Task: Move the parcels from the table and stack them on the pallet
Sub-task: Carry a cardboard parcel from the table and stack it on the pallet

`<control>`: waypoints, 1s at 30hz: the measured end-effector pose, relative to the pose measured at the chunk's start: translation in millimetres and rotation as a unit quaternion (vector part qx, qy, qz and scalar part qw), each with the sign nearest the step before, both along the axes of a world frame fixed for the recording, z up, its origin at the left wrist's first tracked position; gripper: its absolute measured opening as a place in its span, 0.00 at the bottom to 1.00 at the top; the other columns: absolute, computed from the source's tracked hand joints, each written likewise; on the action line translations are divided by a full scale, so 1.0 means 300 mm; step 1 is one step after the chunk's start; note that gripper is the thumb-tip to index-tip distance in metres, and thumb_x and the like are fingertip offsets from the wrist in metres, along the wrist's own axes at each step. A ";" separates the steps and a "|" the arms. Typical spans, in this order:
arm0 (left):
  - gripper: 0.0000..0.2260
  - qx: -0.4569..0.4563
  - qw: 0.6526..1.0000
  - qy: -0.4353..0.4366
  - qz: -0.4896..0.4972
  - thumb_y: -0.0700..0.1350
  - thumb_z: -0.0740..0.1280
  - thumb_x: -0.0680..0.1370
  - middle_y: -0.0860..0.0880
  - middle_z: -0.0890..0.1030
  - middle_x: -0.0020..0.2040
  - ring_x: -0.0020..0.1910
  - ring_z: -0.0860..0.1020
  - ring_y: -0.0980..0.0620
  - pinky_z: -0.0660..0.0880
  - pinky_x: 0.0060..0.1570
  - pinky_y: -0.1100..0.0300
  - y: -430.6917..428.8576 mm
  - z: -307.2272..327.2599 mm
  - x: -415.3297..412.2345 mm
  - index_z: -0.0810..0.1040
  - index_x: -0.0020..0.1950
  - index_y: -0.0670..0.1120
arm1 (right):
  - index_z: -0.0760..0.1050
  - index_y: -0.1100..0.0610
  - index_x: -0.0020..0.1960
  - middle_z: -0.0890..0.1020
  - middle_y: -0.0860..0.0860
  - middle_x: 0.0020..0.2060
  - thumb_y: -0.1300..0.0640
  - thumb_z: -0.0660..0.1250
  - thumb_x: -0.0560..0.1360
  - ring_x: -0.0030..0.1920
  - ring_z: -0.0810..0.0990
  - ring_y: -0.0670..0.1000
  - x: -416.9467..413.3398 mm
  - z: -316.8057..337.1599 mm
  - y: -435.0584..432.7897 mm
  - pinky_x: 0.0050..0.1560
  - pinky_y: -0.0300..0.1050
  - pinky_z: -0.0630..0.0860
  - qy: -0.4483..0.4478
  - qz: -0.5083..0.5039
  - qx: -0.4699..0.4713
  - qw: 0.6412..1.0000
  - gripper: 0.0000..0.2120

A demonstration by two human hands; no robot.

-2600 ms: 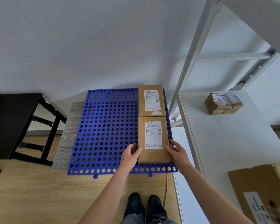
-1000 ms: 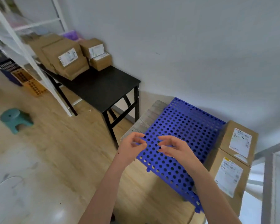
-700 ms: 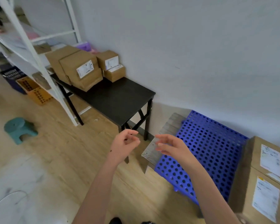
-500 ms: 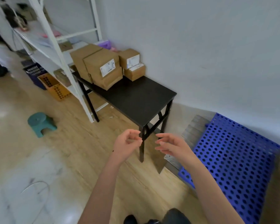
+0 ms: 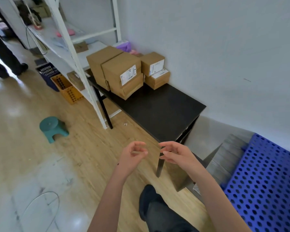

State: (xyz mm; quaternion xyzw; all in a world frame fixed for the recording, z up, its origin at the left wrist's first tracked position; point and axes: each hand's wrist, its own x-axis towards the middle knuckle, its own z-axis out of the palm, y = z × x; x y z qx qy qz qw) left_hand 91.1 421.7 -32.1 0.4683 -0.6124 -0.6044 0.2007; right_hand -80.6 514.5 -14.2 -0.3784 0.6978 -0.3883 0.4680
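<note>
Several brown cardboard parcels stand at the far end of the black table (image 5: 161, 111): a large labelled parcel (image 5: 122, 72) in front, another large one (image 5: 97, 62) behind it, and two small ones stacked (image 5: 155, 71) by the wall. The blue perforated pallet (image 5: 264, 181) lies at the right edge on a grey wooden base (image 5: 226, 153). My left hand (image 5: 132, 156) and my right hand (image 5: 176, 154) hover empty near the table's near corner, fingers loosely curled, holding nothing.
A white metal shelf rack (image 5: 69, 47) stands left of the table, with an orange crate (image 5: 67, 89) and a dark crate (image 5: 47, 72) under it. A green stool (image 5: 52, 128) sits on the wooden floor. Another person's legs (image 5: 3, 56) are at far left.
I let go of the parcel set on the pallet and turned left. The table with its parcels has come into view; the pallet has slid to the right edge. Both hands are empty.
</note>
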 end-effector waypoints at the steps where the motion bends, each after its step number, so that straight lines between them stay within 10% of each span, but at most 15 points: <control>1: 0.11 -0.008 1.000 -0.004 -0.002 0.42 0.70 0.73 0.52 0.80 0.48 0.52 0.79 0.47 0.76 0.56 0.48 -0.042 0.007 -0.017 0.76 0.50 0.56 | 0.77 0.46 0.57 0.82 0.47 0.51 0.58 0.65 0.78 0.48 0.84 0.43 -0.014 -0.001 -0.043 0.56 0.44 0.80 0.006 0.001 0.002 1.000 0.11; 10: 0.10 -0.055 0.998 0.003 0.013 0.40 0.69 0.75 0.50 0.81 0.47 0.46 0.81 0.51 0.78 0.45 0.62 -0.420 0.132 -0.150 0.77 0.55 0.50 | 0.77 0.47 0.58 0.83 0.48 0.50 0.60 0.64 0.79 0.47 0.84 0.44 -0.148 0.078 -0.472 0.54 0.41 0.79 0.004 0.020 -0.023 1.000 0.11; 30: 0.09 -0.075 0.996 -0.028 -0.042 0.41 0.68 0.76 0.52 0.81 0.46 0.45 0.82 0.54 0.79 0.50 0.55 -1.026 0.113 -0.238 0.76 0.53 0.53 | 0.76 0.45 0.57 0.82 0.45 0.50 0.59 0.65 0.78 0.48 0.83 0.41 -0.227 0.059 -1.040 0.56 0.44 0.79 0.004 -0.002 0.019 1.000 0.12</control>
